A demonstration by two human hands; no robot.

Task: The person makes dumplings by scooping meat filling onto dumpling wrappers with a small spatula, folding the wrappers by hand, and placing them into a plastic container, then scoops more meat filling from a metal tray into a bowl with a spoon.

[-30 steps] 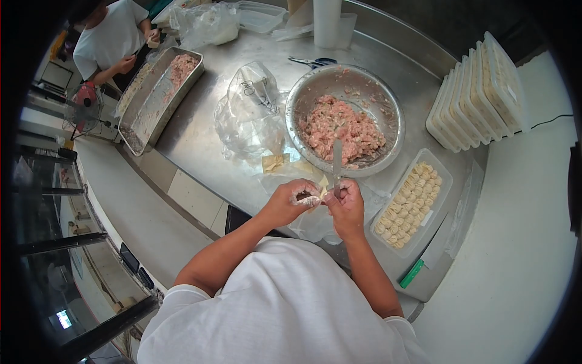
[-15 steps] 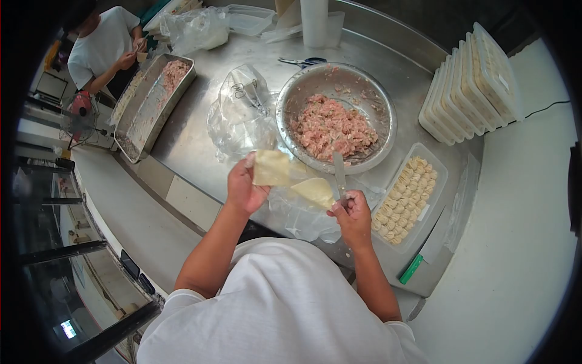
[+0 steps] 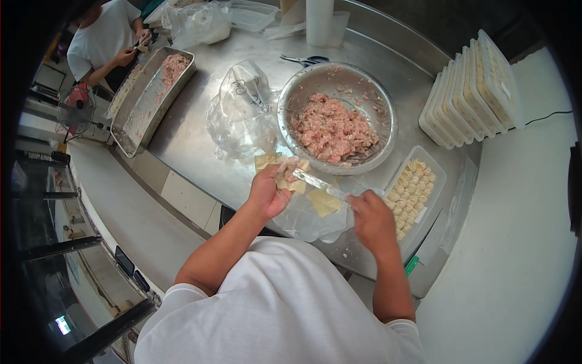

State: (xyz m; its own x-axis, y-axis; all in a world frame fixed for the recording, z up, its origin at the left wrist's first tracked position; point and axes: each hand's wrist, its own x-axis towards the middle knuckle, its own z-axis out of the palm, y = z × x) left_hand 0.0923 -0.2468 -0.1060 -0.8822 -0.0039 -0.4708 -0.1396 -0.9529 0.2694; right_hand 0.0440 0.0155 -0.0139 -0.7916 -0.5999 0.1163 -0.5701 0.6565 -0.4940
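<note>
In my left hand (image 3: 270, 193) lies a thin yellowish dough wrapper (image 3: 297, 185), its edges sticking out around the fingers, with some pink meat filling (image 3: 290, 172) on it. My right hand (image 3: 371, 216) is closed on the handle of a flat metal spatula (image 3: 319, 182), whose smeared blade reaches to the filling in the wrapper. Below the blade, more wrappers (image 3: 325, 202) rest on a clear plastic sheet (image 3: 297, 219). Just beyond both hands stands a steel bowl (image 3: 389, 136) of minced meat (image 3: 333, 128). A plastic box (image 3: 441, 159) of pleated dumplings (image 3: 416, 189) is beside my right hand.
A crumpled plastic bag (image 3: 237, 112) lies left of the bowl, scissors (image 3: 305, 60) behind it. Stacked lidded boxes (image 3: 473, 91) stand at right. A green-handled tool (image 3: 412, 265) is partly behind my right arm. Another person (image 3: 106, 42) works by a metal tray (image 3: 136, 148).
The spatula has moved from the bowl's edge to the wrapper in my left hand, and filling now shows there. The wrapper near my right hand is now down on the plastic sheet.
</note>
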